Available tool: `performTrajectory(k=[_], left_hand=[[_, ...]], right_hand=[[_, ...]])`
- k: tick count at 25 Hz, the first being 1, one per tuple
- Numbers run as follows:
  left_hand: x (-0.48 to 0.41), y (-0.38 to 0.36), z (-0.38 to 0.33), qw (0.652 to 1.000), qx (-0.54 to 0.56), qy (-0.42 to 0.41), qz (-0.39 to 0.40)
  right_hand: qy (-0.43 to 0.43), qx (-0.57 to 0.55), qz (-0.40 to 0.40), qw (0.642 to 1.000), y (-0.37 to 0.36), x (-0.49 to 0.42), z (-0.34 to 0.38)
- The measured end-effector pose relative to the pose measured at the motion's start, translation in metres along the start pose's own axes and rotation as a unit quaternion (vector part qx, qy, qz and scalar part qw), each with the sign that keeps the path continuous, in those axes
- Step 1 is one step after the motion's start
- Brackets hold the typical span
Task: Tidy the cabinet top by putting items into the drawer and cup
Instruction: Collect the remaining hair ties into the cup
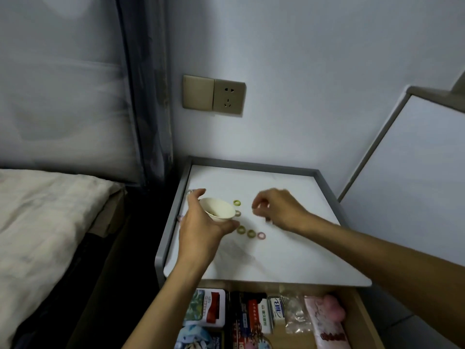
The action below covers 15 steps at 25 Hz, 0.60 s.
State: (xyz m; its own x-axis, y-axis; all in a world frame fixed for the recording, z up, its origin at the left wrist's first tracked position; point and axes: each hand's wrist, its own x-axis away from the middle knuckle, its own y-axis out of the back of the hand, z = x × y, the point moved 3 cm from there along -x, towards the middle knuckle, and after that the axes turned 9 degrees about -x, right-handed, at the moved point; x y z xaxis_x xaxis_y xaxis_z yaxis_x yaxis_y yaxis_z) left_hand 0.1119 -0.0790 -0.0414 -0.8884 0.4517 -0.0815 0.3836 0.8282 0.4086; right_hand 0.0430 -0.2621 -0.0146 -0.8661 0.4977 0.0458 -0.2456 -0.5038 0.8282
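White counter (pixel 264 260): I'm seeing left grip (pixel 201 225) wrapping tilted cup (pixel 220 210); right grip (pixel 279 210) curling above rings (pixel 250 233), blurred, hold untellable.

Single head-worn wide-angle view, facing forward and down, close above the cabinet top (pixel 276 253), open drawer (pixel 362 319) at bottom edge, wall (pixel 302 71) behind.

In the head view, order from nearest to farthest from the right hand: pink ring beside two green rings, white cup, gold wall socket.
1. Pink ring, on the cabinet top by the right hand.
2. White cup, further left, held by the left hand.
3. Gold wall socket, on the wall behind.
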Motion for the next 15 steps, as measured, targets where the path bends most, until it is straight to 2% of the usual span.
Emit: performTrajectory(k=[2, 4, 7, 15], left_hand=[[-0.001, 0.010, -0.001, 1.000, 0.005, 0.003, -0.017], [-0.003, 0.019, -0.002, 1.000, 0.010, 0.001, -0.026], [-0.003, 0.030, -0.002, 0.999, 0.021, -0.003, -0.036], [-0.008, 0.035, 0.001, 0.997, 0.066, 0.032, -0.012]], right_hand=[[-0.078, 0.051, 0.056, 0.994, -0.028, 0.005, -0.027], [-0.089, 0.066, 0.061, 0.992, -0.054, 0.009, -0.035], [-0.041, 0.061, 0.012, 0.997, -0.075, 0.004, -0.021], [0.041, 0.053, 0.014, 0.998, -0.079, -0.009, -0.011]])
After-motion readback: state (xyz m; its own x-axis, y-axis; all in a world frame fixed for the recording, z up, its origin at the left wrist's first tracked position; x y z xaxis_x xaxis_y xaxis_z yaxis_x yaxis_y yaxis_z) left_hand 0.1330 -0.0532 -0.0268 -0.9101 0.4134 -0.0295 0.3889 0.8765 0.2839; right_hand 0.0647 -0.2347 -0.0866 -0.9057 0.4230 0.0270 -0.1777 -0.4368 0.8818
